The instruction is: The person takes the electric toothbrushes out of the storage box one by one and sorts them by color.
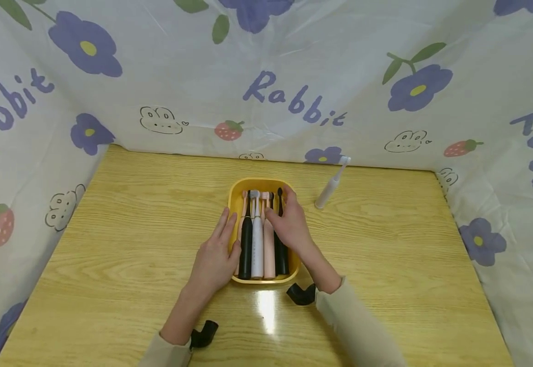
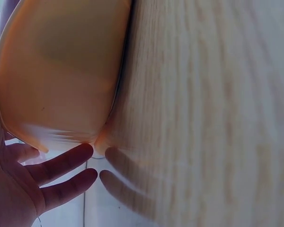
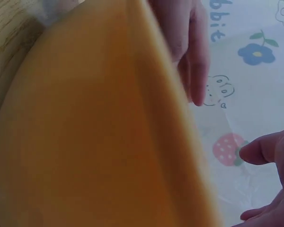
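Note:
A yellow tray holds several electric toothbrushes laid side by side with heads toward the back. Among them are a black toothbrush, a white toothbrush, a pink toothbrush and another black one at the right. My left hand lies along the tray's left wall, its fingers extended; the left wrist view shows fingertips low at the wall. Over the tray's right side hovers my right hand, its thumb overlapping the pink toothbrush. In the right wrist view this hand has thumb and fingers spread apart.
Right of the tray, a white electric toothbrush stands on the wooden table. Behind and at both sides hangs a white cloth with flower, rabbit and strawberry prints. Black wrist mounts stick out at the sleeves.

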The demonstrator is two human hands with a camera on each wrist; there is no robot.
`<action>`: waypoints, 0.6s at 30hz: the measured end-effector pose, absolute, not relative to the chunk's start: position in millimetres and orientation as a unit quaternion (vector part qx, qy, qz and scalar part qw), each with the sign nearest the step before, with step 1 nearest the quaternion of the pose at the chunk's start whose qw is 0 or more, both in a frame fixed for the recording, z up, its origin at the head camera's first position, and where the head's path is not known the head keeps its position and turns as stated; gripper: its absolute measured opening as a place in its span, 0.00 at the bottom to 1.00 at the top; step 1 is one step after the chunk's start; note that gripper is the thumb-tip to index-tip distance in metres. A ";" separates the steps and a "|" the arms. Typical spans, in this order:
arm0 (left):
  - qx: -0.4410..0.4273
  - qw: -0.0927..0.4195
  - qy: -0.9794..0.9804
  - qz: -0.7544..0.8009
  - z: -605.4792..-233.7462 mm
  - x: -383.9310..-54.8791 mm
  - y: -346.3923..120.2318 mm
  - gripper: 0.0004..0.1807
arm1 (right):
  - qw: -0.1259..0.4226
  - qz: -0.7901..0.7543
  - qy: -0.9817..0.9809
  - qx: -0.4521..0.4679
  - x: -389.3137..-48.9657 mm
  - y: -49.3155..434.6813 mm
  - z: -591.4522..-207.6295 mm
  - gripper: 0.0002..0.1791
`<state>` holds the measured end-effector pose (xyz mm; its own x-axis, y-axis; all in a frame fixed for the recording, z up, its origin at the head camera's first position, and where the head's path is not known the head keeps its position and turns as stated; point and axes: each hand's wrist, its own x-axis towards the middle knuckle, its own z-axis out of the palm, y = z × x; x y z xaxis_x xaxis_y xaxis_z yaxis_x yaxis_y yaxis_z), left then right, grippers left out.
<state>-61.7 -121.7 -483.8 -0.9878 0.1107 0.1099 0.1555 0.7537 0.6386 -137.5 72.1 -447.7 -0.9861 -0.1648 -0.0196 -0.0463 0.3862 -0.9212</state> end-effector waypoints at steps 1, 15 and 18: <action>-0.071 0.032 -0.936 -0.342 -483.5 -61.8 -121.6 0.35 | 0.056 -0.540 0.838 -0.060 -138.7 69.7 -449.9 0.44; -0.076 0.038 -0.935 -0.343 -485.0 -61.7 -121.9 0.35 | 0.087 -0.505 0.859 -0.004 -148.1 51.4 -468.2 0.48; -0.076 0.037 -0.935 -0.344 -485.8 -61.6 -121.9 0.35 | 0.074 -0.510 0.857 -0.005 -148.1 51.2 -468.3 0.46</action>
